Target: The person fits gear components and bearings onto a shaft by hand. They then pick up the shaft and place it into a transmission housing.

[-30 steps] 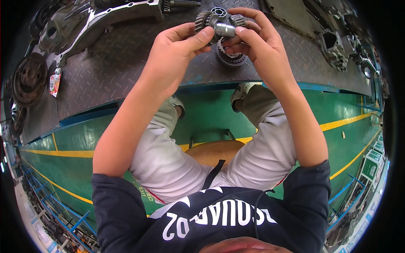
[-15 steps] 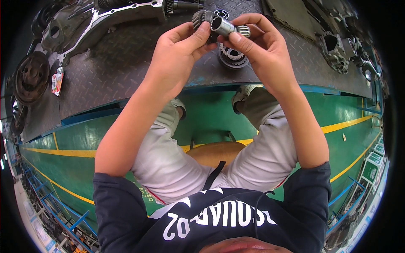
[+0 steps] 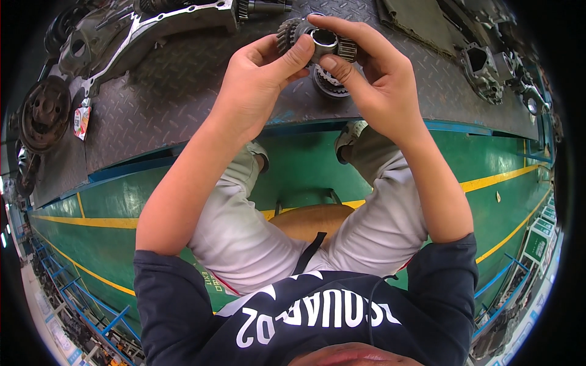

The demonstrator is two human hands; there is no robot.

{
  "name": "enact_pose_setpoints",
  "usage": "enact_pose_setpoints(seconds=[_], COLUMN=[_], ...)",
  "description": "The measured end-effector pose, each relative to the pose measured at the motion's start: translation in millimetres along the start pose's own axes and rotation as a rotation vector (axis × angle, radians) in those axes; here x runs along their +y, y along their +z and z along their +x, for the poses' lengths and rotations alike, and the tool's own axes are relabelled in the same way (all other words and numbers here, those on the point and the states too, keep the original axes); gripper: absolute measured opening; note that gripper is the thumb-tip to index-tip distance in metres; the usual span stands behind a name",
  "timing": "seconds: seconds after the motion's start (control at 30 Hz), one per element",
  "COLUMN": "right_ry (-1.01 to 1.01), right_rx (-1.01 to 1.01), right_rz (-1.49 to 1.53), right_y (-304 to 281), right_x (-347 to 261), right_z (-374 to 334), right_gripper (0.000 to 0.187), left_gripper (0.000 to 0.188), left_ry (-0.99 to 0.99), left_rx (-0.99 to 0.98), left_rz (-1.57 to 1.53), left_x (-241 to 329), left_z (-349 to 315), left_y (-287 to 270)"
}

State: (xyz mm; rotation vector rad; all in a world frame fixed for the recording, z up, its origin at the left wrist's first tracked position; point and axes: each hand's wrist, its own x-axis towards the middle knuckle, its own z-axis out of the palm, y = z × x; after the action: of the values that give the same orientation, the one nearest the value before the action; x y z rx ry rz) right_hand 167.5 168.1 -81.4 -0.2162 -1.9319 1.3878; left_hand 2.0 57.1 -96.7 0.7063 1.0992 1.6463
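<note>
Above the bench, my left hand [image 3: 259, 70] is closed round a dark toothed gear [image 3: 285, 36], its thumb pressed near the rim. My right hand [image 3: 383, 79] grips a short shiny metal sleeve [image 3: 324, 39] between thumb and index finger, its open round end tilted up. A needle roller bearing [image 3: 347, 50] shows beside the sleeve, under the right fingers. Sleeve and gear lie close together; whether they touch is hidden by the fingers. Below my hands, a gear with a toothed ring [image 3: 329, 82] rests on the bench, partly covered.
The tread-plate bench [image 3: 165, 116] carries a large metal casing [image 3: 143, 30] at far left and a round rusty disc [image 3: 46, 113] nearer the left edge. A gear shaft [image 3: 262, 7] lies at the back. Right are a cast housing [image 3: 482, 70] and a cloth-like sheet [image 3: 418, 24].
The sleeve has turned so its open end faces more upward. My right index finger has stretched across its far side, and the needle bearing has shifted slightly toward me.
</note>
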Motion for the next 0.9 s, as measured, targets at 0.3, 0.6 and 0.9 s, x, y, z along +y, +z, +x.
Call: enact_pose_setpoints(seconds=[0.3, 0.6, 0.9], right_ry=[0.004, 0.013, 0.033], right_rx=[0.014, -0.010, 0.055], right_rz=[0.158, 0.160, -0.072], right_y=[-6, 0, -1], right_x=[11, 6, 9], right_z=[2, 2, 1], right_gripper=[0.037, 0.038, 0.036], left_gripper=[0.042, 0.036, 0.029], left_ry=[-0.045, -0.050, -0.023], left_rx=[-0.006, -0.087, 0.033], left_rz=[0.006, -0.042, -0.086], left_x=[4, 2, 5], left_z=[-3, -2, 2], left_y=[10, 3, -2])
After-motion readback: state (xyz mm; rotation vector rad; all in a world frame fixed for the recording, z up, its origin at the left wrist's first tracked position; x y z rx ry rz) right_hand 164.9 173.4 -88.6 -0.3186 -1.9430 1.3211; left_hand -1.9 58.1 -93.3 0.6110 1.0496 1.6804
